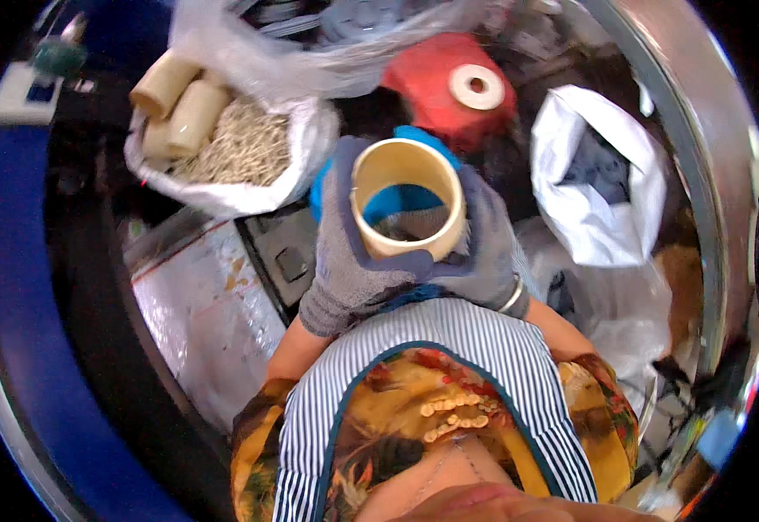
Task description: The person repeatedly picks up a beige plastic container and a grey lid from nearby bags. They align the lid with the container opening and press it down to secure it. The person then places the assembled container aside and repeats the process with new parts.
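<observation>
Both my hands wear grey gloves with darker palms. They grip a cream-coloured short open tube [410, 163] in front of my apron. My left hand [349, 278] wraps its left side, and my right hand [486, 248] wraps the right side. Through the tube's open middle, a blue surface and some dark material show. More of a blue thing [425, 137] pokes out behind the tube; its kind is hidden. To the left, a white sack [231, 200] holds several similar cream tubes [195, 117] and a heap of thin beige pieces [238, 143].
A red rounded thing [432, 78] with a white ring [476, 87] lies beyond my hands. At right stands an open white bag [610, 226] with dark grey contents. A clear plastic bag [319, 65] holds grey parts at the back. A curved metal edge [719, 174] borders the right.
</observation>
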A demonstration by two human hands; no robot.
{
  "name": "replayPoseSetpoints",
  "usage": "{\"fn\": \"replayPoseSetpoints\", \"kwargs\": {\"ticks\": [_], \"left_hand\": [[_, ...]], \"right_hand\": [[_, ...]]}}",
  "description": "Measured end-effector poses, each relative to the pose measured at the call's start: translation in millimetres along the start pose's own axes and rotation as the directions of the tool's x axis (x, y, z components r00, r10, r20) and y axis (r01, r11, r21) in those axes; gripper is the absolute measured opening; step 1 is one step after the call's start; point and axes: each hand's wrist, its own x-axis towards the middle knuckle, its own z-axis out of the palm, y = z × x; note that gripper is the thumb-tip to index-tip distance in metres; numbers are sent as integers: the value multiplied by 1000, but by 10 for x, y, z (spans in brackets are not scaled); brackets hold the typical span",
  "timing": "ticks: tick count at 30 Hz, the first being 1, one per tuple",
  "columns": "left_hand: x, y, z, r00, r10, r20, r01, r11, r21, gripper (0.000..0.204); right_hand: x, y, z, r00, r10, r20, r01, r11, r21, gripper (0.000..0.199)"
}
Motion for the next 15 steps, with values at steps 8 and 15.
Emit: {"fn": "replayPoseSetpoints", "kwargs": {"ticks": [8, 15], "left_hand": [[-75, -977, -691, 957, -195, 213, 284, 761, -583, 112], [292, -916, -312, 923, -145, 356, 342, 733, -588, 121]], "right_hand": [[-384, 1166, -1530, 736, 625, 260, -668, 607, 431, 37], [-2692, 3019, -1549, 390, 908, 155, -807, 418, -416, 53]]}}
